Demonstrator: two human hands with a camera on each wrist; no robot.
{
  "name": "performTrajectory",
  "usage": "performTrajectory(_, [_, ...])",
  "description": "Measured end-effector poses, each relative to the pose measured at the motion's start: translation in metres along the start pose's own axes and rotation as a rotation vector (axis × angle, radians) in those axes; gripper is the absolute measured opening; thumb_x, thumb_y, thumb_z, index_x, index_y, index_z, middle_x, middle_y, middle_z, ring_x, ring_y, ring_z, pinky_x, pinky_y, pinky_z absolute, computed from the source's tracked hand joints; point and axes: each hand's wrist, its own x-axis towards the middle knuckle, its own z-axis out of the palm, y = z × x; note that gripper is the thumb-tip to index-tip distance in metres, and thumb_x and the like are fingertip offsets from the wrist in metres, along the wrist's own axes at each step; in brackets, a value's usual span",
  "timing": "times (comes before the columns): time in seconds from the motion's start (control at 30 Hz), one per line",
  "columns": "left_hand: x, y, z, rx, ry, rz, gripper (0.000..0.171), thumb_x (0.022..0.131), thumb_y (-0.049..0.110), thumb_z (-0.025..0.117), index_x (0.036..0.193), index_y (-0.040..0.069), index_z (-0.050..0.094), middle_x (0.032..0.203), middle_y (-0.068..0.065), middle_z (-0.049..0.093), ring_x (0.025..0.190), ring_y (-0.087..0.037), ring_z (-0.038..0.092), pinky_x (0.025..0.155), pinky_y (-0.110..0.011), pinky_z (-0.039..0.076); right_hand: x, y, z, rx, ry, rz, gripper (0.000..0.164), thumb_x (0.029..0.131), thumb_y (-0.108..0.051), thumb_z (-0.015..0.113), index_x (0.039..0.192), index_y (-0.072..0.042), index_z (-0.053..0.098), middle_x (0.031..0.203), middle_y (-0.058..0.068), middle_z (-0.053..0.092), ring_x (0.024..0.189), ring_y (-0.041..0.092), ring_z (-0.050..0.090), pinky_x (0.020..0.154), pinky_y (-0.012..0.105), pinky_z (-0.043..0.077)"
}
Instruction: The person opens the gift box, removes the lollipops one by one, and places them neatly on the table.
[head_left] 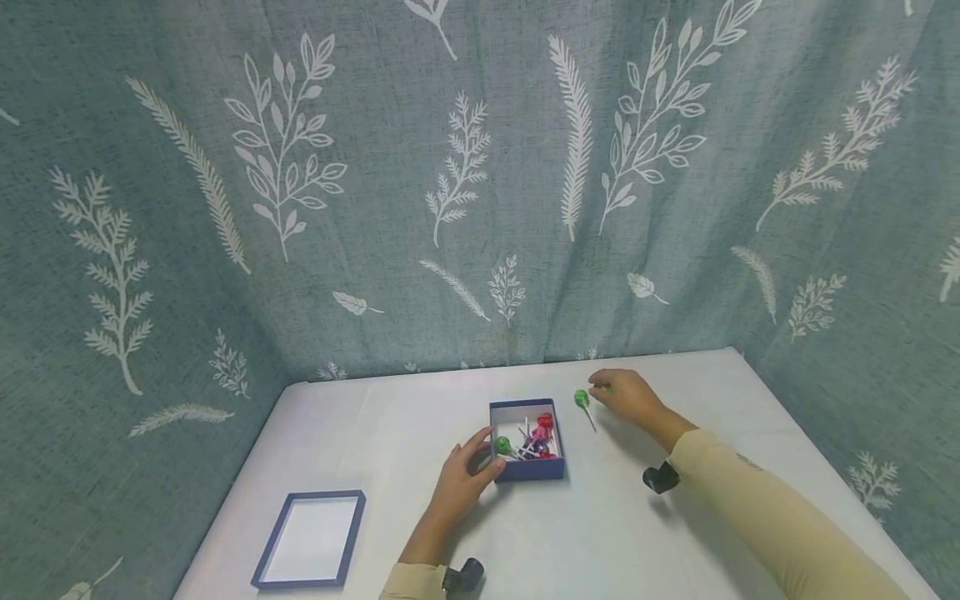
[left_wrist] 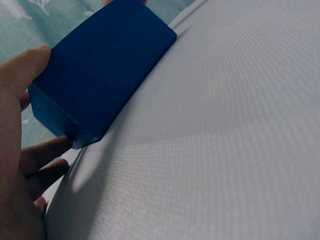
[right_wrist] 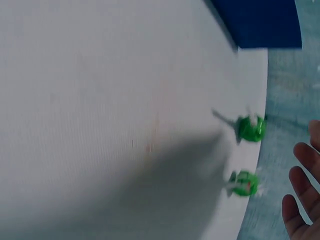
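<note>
Blue box (head_left: pixel 529 471): set about midway between the side edges of the worktop (head_left: pixel 420 425), nearer the far edge; top uncovered.
Box contents: lollipops, mostly heaped toward the right wall; red lollipop (head_left: pixel 545 421) by that wall, pink lollipop (head_left: pixel 539 434) beside it, green lollipop (head_left: pixel 503 445) against the left wall; white sticks crossed.
Shallow tray (head_left: pixel 354 533): laid near the left edge, blue rim, white inside turned up.
Left hand (head_left: pixel 459 477): box's near left corner gripped between thumb and fingers.
Right hand (head_left: pixel 628 395): held right of the box, toward the far edge; fingers loosely bent, slightly spread.
Loose green lollipops (right_wrist: pixel 251 128): two noted right of the box, one partly hidden under the right hand.
</note>
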Motion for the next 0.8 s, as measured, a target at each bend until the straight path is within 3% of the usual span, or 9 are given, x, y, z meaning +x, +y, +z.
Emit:
performTrajectory(0.4, [-0.001, -0.002, 0.003, 0.007, 0.006, 0.01, 0.062, 0.09, 0.049, 0.065, 0.145, 0.027, 0.048, 0.128, -0.003, 0.063, 0.134, -0.03, 0.043, 0.118, -0.052, 0.008, -0.006, -0.045, 0.014, -0.068, -0.043, -0.139, 0.024, 0.094, -0.022, 0.065, 0.112, -0.007, 0.071, 0.1, 0.002, 0.07, 0.1, 0.025, 0.063, 0.091, 0.048, 0.05])
performTrajectory(0.63, [0.002, 0.0, 0.001, 0.013, 0.007, 0.015, 0.063, 0.09, 0.051, 0.064, 0.145, 0.026, 0.048, 0.129, -0.004, 0.063, 0.134, -0.031, 0.043, 0.117, -0.053, 0.009, -0.003, -0.076, 0.029, -0.112, -0.066, -0.134, 0.022, 0.093, -0.022, 0.068, 0.112, -0.014, 0.072, 0.097, -0.004, 0.069, 0.095, 0.016, 0.061, 0.087, 0.04, 0.053])
performTrajectory(0.8, [0.001, -0.001, 0.001, 0.006, 0.009, 0.029, 0.062, 0.09, 0.051, 0.063, 0.145, 0.026, 0.048, 0.128, -0.006, 0.063, 0.133, -0.034, 0.044, 0.116, -0.056, 0.012, -0.004, -0.091, 0.047, -0.169, -0.047, -0.227, 0.019, 0.092, -0.025, 0.068, 0.108, -0.016, 0.074, 0.09, -0.007, 0.068, 0.084, 0.013, 0.058, 0.074, 0.033, 0.053])
